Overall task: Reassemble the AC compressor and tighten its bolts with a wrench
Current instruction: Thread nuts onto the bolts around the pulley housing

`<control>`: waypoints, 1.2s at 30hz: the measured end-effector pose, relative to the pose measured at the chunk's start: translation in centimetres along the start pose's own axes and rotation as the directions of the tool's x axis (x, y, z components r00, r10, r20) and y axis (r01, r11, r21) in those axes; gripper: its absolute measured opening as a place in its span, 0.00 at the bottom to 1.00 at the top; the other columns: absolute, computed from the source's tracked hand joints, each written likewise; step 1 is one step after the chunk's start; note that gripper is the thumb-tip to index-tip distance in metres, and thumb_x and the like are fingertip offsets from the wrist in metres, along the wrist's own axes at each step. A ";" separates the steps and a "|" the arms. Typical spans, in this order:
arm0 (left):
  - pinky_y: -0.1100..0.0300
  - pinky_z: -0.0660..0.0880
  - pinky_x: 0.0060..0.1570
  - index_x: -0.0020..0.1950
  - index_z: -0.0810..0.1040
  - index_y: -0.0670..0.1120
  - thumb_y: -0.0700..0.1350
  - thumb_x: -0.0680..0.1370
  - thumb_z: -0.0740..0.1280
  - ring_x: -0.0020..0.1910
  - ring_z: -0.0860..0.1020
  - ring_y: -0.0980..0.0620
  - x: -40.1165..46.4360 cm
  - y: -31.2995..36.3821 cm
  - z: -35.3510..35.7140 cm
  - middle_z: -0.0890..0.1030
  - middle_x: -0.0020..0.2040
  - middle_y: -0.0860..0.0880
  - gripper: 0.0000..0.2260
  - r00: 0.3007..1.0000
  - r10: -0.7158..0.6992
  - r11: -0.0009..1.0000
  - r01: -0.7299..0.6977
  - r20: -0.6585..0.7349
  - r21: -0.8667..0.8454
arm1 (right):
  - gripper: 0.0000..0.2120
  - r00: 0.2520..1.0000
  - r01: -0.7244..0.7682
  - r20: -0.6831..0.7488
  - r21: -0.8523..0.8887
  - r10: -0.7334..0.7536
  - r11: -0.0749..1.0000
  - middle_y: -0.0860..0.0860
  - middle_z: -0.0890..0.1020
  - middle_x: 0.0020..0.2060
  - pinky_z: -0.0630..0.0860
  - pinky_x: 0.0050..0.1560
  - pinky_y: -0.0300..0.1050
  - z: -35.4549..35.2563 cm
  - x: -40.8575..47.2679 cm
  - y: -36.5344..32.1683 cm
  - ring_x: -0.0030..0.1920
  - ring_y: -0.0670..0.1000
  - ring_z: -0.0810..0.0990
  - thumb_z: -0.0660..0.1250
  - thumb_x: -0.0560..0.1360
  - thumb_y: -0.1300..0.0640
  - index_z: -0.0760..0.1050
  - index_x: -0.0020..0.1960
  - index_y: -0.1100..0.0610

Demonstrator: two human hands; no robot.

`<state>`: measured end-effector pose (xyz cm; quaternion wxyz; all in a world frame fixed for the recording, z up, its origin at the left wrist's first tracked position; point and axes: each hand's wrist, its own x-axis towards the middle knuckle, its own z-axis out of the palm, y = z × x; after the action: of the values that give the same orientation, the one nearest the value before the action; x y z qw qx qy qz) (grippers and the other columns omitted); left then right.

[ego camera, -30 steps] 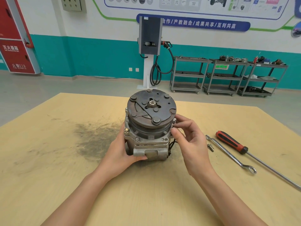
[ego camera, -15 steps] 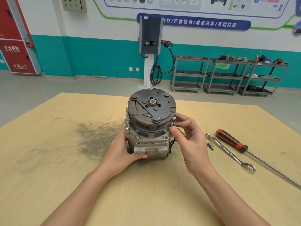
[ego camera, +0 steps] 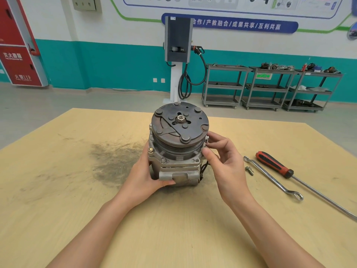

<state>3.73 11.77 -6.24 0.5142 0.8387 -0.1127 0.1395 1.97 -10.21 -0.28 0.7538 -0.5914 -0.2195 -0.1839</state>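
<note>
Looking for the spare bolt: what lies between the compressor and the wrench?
In the head view, the right hand and a loose bolt lie between the compressor and wrench.

One compressor, wrench, screwdriver, bolt

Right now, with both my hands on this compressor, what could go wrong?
1. The right hand is finger-starting a bolt at the flange; it could cross-thread or drop.
2. The compressor stands on end, steadied only by the left hand, so it may tip under wrench force.
3. The loose bolt on the table could get knocked away.
</note>
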 end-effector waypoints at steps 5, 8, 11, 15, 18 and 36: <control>0.83 0.67 0.46 0.73 0.64 0.47 0.50 0.62 0.82 0.54 0.71 0.80 0.1 0.1 0.0 0.73 0.53 0.80 0.44 1.000 0.004 1.000 -0.004 0.004 -0.003 | 0.06 0.998 0.029 0.061 -0.050 -0.026 0.998 0.46 0.79 0.62 0.73 0.59 0.36 -0.4 -0.3 0.1 0.66 0.47 0.75 0.64 0.77 0.61 0.78 0.51 0.56; 0.82 0.67 0.47 0.73 0.63 0.48 0.50 0.62 0.82 0.56 0.71 0.78 0.0 0.2 -0.1 0.73 0.54 0.79 0.44 1.000 0.013 1.000 -0.013 0.007 -0.015 | 0.06 0.999 0.021 0.049 -0.038 -0.019 0.999 0.46 0.80 0.62 0.74 0.59 0.37 -0.3 -0.2 0.1 0.65 0.47 0.76 0.64 0.77 0.62 0.79 0.50 0.55; 0.82 0.67 0.48 0.74 0.63 0.49 0.54 0.61 0.81 0.57 0.71 0.77 -0.1 0.5 -0.1 0.74 0.56 0.77 0.46 1.000 0.018 0.999 -0.017 0.009 -0.030 | 0.03 0.999 0.010 0.035 -0.008 -0.010 1.000 0.48 0.80 0.61 0.75 0.57 0.36 -0.1 -0.1 0.1 0.64 0.47 0.77 0.65 0.76 0.64 0.76 0.47 0.58; 0.82 0.67 0.48 0.73 0.63 0.48 0.61 0.59 0.79 0.57 0.72 0.76 -0.2 0.8 -0.2 0.74 0.56 0.77 0.48 1.000 0.013 0.999 -0.013 0.011 -0.048 | 0.02 0.999 0.012 0.035 0.001 -0.012 1.000 0.49 0.80 0.61 0.75 0.57 0.36 -0.1 -0.1 0.1 0.64 0.47 0.77 0.65 0.76 0.64 0.75 0.47 0.59; 0.82 0.67 0.48 0.73 0.64 0.49 0.63 0.57 0.78 0.56 0.72 0.77 -0.2 1.0 -0.1 0.74 0.55 0.77 0.49 1.000 0.015 0.999 -0.014 0.006 -0.049 | 0.05 0.998 0.031 0.061 -0.048 -0.028 0.998 0.48 0.79 0.63 0.74 0.60 0.37 -0.3 -0.3 0.1 0.66 0.48 0.75 0.64 0.77 0.63 0.78 0.51 0.57; 0.84 0.66 0.46 0.70 0.63 0.53 0.66 0.55 0.76 0.54 0.69 0.82 -0.4 1.5 -0.2 0.71 0.54 0.81 0.48 1.000 0.016 1.000 -0.016 0.005 -0.020 | 0.05 0.978 -0.005 -0.200 -0.317 -0.062 0.949 0.49 0.85 0.47 0.78 0.51 0.40 -5.1 1.5 -2.8 0.50 0.48 0.83 0.66 0.78 0.62 0.78 0.50 0.54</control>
<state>2.83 11.32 -5.08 0.5210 0.8330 -0.1222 0.1405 2.32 -15.87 1.75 0.6656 -0.6787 -0.1160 -0.2881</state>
